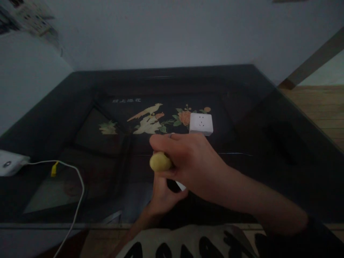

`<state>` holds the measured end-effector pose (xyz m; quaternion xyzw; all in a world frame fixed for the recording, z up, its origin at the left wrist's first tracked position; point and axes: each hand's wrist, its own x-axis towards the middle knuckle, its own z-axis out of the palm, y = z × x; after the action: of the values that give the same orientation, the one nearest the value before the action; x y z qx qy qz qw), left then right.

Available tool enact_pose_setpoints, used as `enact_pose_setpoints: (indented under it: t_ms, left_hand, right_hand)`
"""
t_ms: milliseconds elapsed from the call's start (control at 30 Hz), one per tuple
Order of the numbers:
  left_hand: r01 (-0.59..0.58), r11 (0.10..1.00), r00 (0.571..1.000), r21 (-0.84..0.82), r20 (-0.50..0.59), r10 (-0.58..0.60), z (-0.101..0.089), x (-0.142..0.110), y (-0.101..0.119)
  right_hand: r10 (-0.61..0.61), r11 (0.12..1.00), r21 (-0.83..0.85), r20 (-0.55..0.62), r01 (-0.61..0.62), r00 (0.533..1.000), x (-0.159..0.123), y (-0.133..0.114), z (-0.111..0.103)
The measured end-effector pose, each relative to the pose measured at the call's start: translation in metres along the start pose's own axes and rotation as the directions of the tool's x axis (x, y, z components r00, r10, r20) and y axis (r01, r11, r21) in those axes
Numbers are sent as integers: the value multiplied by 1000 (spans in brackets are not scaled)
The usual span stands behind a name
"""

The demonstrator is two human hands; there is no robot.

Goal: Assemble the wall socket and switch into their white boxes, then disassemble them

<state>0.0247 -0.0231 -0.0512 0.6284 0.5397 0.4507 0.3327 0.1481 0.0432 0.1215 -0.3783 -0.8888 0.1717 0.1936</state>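
My right hand (195, 163) is closed around a screwdriver (160, 162); its rounded yellow handle end faces me, and its shaft and tip are hidden. Below and partly behind it, my left hand (164, 196) grips a white piece (181, 185), of which only a small corner shows between thumb and palm. Just beyond my right hand, a white wall socket (201, 123) with several slots lies face up on the dark table (236, 143).
At the left edge sits a white box (10, 163), from which a white cable (80, 179) with a yellow tag (54, 169) curves over the table's front edge. The table bears a bird-and-flower picture (147, 120). A pale wall (161, 32) rises behind.
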Motion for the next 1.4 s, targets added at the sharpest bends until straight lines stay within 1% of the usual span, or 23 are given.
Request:
enact_pose_setpoints:
  t_ms: [33,100,167,200,267,333,433,500,533,600,667,700,767,800,900,967,1100,1200,1267,1300,1333,1367,1400]
  left_hand:
    - [-21,999,1000,24,-7,22,0,0,1]
    - [-81,994,996,77,-32,84,-1,2,4]
    - [-144,982,986,120,-63,152,-2,5,8]
    - [-167,976,981,139,-75,178,-2,6,10]
    - [-188,969,976,157,-77,202,-2,7,12]
    - [-188,969,977,159,-66,201,-1,7,12]
    - [-183,969,978,164,-67,196,-1,6,11]
    - [-190,970,978,153,-62,201,-1,7,12]
    - [-197,971,977,137,-53,206,-2,7,13]
    - [-212,972,976,100,-37,217,-2,8,16]
    - [-211,975,976,74,-30,213,-3,8,18]
    - [-204,977,978,68,-29,207,-3,8,18]
    - [-193,979,980,66,-27,196,-3,7,16]
    - [-189,980,981,68,-26,191,-3,7,15]
    - [-193,978,980,77,-25,195,-2,6,12]
    - [-191,979,981,76,-10,192,-2,7,11]
    - [-186,980,983,64,26,184,-3,9,13]
    - [-195,980,980,49,36,193,-4,9,15]
    - [-187,982,982,35,42,186,-4,9,15]
    - [-177,984,983,30,46,175,-5,9,16]
    - [-165,986,985,29,52,164,-6,8,16]
    - [-156,987,986,35,57,154,-7,8,17]
    - [-152,987,987,47,60,149,-8,8,17]
  right_hand:
    - [26,999,-31,-12,-27,1000,5,-1,2]
    - [41,997,-67,-71,-46,997,13,0,5]
    - [3,998,-60,-111,-9,994,18,3,5]
    - [-26,999,-42,-107,22,994,19,4,4]
    - [-84,996,8,-49,85,995,18,5,-1]
    - [-114,993,33,60,112,992,18,2,-8]
    - [-162,987,29,224,159,961,24,-4,-17]
    - [-208,978,44,263,203,942,31,-2,-19]
    - [-212,977,62,252,203,944,34,1,-19]
    - [-153,985,108,194,134,969,37,9,-16]
    - [-67,989,136,101,53,993,35,18,-11]
    - [-43,990,133,32,38,999,32,21,-8]
    - [-41,991,127,-67,50,997,26,25,-4]
    - [-59,990,126,-91,71,994,24,26,-2]
    - [-117,984,124,-83,127,990,19,25,-1]
    - [-117,984,127,-91,128,989,18,24,-2]
    - [-101,962,232,-191,145,976,14,23,-13]
    - [-6,937,337,-258,96,966,6,27,-25]
    - [94,907,421,-272,31,958,-4,33,-30]
    - [153,878,478,-288,4,945,-11,37,-29]
    - [219,840,542,-307,-19,926,-19,41,-27]
    - [294,794,607,-334,-34,896,-29,44,-22]
    - [353,751,660,-372,-23,859,-40,46,-16]
